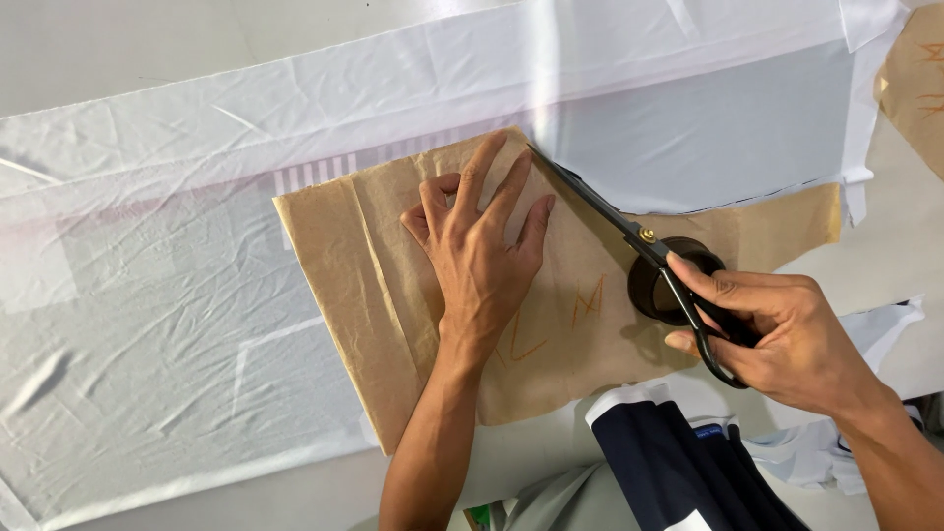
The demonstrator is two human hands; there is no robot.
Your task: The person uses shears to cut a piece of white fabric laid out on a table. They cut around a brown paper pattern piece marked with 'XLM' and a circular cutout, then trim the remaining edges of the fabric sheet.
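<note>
Scissors [629, 231], gripped closed-fisted by the right hand [777, 334] at 3 o'clock, point their blades toward 11 o'clock along the top edge of the brown paper pattern [374, 285], which the left hand [482, 251] presses flat, fingers spread and grasping nothing, on white fabric [177, 324] over the tabletop [118, 49]. The cut judged done runs along the pattern's right portion; the top-left and left edges remain uncut. The dark round object [654, 290] under the scissors is partly hidden and unidentifiable, and whether the blades stand apart cannot be told.
</note>
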